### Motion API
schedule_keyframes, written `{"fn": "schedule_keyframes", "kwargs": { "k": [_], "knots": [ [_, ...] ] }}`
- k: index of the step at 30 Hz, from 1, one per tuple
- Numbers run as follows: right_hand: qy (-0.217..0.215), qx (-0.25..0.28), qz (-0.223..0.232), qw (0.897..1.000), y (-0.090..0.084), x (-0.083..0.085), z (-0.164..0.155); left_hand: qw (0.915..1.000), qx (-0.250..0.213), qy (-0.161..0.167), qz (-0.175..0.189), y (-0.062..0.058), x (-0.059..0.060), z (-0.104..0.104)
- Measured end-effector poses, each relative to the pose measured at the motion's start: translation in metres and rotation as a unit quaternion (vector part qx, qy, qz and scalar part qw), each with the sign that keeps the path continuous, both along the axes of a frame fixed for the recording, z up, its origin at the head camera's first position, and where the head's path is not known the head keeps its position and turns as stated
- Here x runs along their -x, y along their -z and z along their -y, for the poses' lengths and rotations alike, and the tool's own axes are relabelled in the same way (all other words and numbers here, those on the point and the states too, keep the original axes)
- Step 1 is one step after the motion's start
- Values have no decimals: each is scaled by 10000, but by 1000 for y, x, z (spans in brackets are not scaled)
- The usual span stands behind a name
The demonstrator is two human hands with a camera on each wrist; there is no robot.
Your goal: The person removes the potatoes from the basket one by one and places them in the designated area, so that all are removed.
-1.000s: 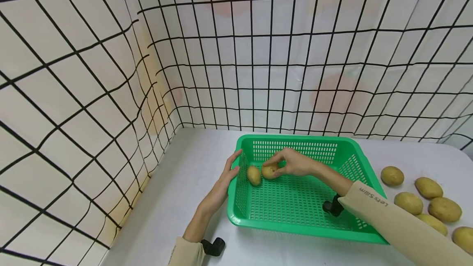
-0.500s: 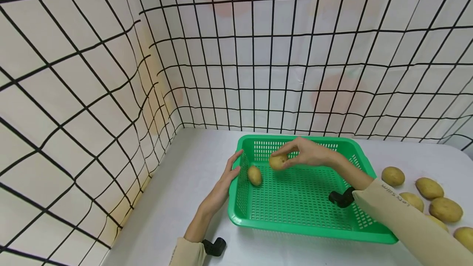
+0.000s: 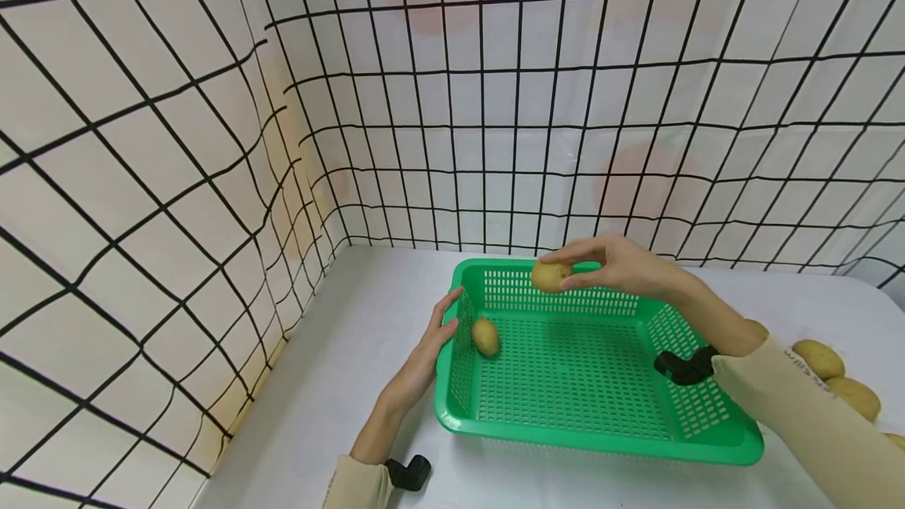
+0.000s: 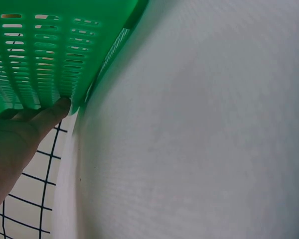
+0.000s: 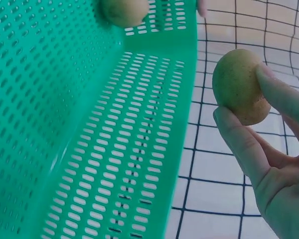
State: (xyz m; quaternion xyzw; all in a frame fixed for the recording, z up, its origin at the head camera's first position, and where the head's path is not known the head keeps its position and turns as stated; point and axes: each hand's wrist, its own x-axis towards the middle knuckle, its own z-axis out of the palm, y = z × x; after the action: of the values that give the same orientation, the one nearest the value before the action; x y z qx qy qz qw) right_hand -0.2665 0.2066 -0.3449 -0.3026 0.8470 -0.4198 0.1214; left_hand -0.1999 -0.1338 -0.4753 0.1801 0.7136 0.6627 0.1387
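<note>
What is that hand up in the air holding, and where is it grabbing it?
The right hand holds a potato above the green basket, its grip pinching the potato's sides between thumb and fingers.

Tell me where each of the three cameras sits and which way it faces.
Head: worn high, looks forward and down at the green basket, both forearms and hands showing.
Left wrist: low beside the basket's outer wall, looks along the left hand touching it, over the white table.
Right wrist: looks along the right hand holding a potato toward the grid wall.
Shared: head and right wrist both show the held potato.
</note>
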Motion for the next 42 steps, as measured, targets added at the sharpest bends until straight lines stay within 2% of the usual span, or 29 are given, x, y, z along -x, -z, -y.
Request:
{"fn": "schedule_keyframes", "kwargs": {
  "k": [6, 10, 13, 22, 29, 35, 39, 42],
  "knots": [
    [303, -100, -49, 9995, -8, -10, -18, 10000, -42, 20, 58, 0, 0, -2],
    [511, -283, -325, 9978, -13, -18, -33, 10000, -35, 7, 40, 0, -1, -2],
    [668, -432, -551, 9953, -15, -24, -46, 10000, -45, 4, 41, -1, -2, -1],
    [1467, -841, -708, 9830, -14, -46, -101, 10000, 5, -36, 69, -1, -3, -3],
    [2194, -976, -832, 9672, -2, -63, -146, 10000, 12, -54, 54, -2, -3, -2],
    [2458, -847, -791, 9624, 19, -76, -183, 9999, 59, -89, 25, 0, -2, -1],
    [2654, -1057, -932, 9538, 28, -84, -200, 9999, 62, -108, 9, 0, -3, -1],
    [2662, -988, -928, 9543, 33, -91, -210, 9999, 73, -91, -26, 0, -2, -1]
  ]
}}
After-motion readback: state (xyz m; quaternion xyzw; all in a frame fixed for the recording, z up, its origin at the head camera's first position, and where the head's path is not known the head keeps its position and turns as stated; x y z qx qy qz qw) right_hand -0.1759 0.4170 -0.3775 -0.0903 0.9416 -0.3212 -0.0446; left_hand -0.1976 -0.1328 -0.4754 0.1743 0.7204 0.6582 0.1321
